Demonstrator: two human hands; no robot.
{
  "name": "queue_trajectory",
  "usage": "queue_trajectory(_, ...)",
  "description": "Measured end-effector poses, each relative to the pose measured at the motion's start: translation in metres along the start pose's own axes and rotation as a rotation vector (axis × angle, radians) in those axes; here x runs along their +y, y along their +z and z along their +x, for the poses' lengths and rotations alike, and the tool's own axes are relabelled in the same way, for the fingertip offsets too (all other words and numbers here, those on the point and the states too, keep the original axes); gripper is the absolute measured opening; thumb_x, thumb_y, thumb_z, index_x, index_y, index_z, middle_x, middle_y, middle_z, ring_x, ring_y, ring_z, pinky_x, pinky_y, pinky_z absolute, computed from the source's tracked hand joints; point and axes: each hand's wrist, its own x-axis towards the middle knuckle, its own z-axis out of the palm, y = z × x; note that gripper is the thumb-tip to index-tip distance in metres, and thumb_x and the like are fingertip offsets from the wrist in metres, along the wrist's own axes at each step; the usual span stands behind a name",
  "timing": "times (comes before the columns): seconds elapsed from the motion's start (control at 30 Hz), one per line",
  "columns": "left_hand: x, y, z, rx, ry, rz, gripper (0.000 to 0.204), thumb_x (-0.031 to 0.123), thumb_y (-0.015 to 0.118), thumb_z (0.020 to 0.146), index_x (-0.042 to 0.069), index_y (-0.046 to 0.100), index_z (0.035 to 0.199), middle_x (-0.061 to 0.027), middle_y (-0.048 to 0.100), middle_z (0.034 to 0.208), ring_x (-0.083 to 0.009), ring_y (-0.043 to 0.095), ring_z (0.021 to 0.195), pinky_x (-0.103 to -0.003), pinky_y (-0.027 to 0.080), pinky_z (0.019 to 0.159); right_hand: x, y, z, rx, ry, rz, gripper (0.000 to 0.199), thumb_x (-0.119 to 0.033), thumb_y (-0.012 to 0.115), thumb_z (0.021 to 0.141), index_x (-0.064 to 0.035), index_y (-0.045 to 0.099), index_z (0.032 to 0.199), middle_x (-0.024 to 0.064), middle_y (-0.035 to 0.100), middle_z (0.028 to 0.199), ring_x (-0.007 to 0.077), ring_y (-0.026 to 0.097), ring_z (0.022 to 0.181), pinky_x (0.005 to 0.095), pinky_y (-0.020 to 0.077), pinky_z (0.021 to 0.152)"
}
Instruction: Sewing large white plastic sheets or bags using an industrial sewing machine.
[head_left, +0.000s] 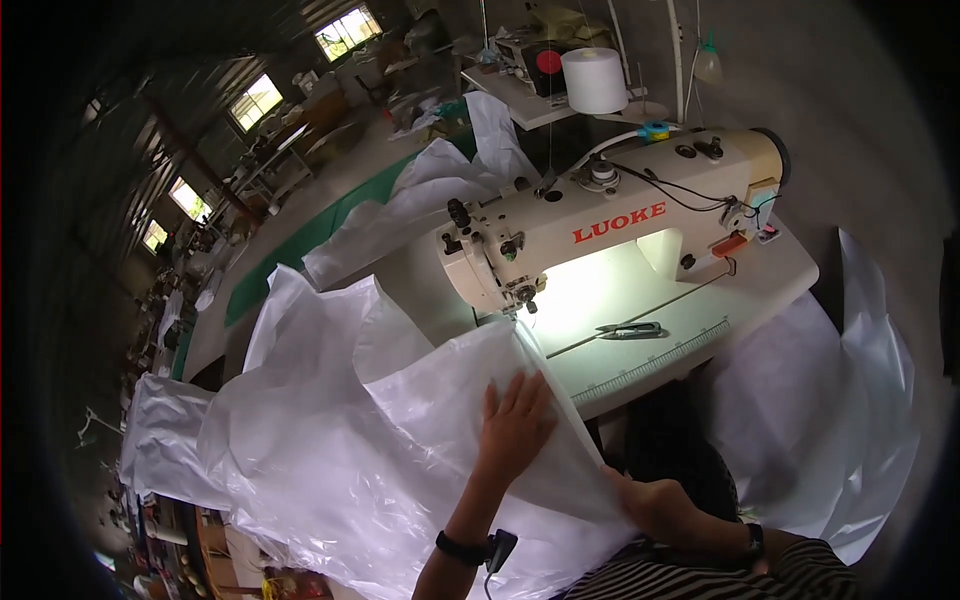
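Striped clothing (640, 580): nearest.
Left hand (513, 430): spread flat on white sheet (300, 440).
Right hand (658, 505): gripping its edge.
White sheet: reaches needle end of sewing machine (640, 190); likely light, limp, slippery; best held along straight edge.

Bare left hand (515, 425): palm down, fingers parted, pointing forward; bare left forearm (440, 580) rises from the lower edge — wrist (482, 508) nearly straight. Bare right hand (658, 508): nearer the striped-clad torso (640, 577), fingers curled inward (fingertips partly hidden) — pointing leftward.
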Motion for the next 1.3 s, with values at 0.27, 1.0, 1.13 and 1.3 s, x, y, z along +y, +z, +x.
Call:
queue_trajectory(0.27, 0.003, 0.000, -0.036, -0.081, 0.181, 0.060, 0.042, 0.023, 0.063, 0.088, 0.014, 0.060, 0.129, -0.0033, 0.051, 0.143, -0.0271, 0.043, 0.137, -0.057, 0.027, 0.114, -0.014, 0.001, 0.008, -0.275, -0.032, -0.331, 0.062, -0.010, 0.062, 0.080, 0.0059, 0.048, 0.138, 0.0042, 0.057, 0.058, 0.0155, 0.059, 0.045, 0.0300, 0.0451, 0.039)
queue_trajectory(1.0, -0.141, 0.005, 0.042, -0.129, -0.359, 0.021, 0.060, 0.043, 0.057, 0.095, 0.020, 0.040, 0.148, -0.0039, 0.029, 0.160, -0.0287, 0.026, 0.148, -0.070, 0.021, 0.110, 0.040, 0.040, 0.199, -0.109, 0.071, 0.036, 0.047, -0.011, 0.060, 0.085, 0.0039, 0.050, 0.129, 0.0205, 0.065, 0.071, 0.0390, 0.067, 0.068, 0.0480, 0.0529, 0.065)
queue_trajectory(1.13, -0.156, -0.005, 0.031, -0.038, -0.353, -0.145, 0.057, 0.037, 0.058, 0.096, 0.016, 0.042, 0.146, -0.0063, 0.032, 0.158, -0.0289, 0.035, 0.143, -0.063, 0.029, 0.110, 0.016, 0.014, 0.177, -0.127, 0.234, 0.288, 0.053, -0.018, 0.061, 0.091, 0.0050, 0.045, 0.136, 0.0229, 0.068, 0.086, 0.0352, 0.069, 0.085, 0.0435, 0.0537, 0.077)
queue_trajectory(1.3, -0.074, -0.057, -0.030, 0.189, -0.368, -0.143, 0.046, 0.023, 0.063, 0.093, 0.009, 0.053, 0.135, -0.0123, 0.048, 0.145, -0.0353, 0.050, 0.128, -0.053, 0.039, 0.106, 0.034, 0.062, 0.048, -0.090, 0.359, 0.981, 0.080, -0.031, 0.076, 0.087, 0.0034, 0.030, 0.144, 0.0149, 0.062, 0.113, 0.0224, 0.065, 0.100, 0.0341, 0.0531, 0.086)
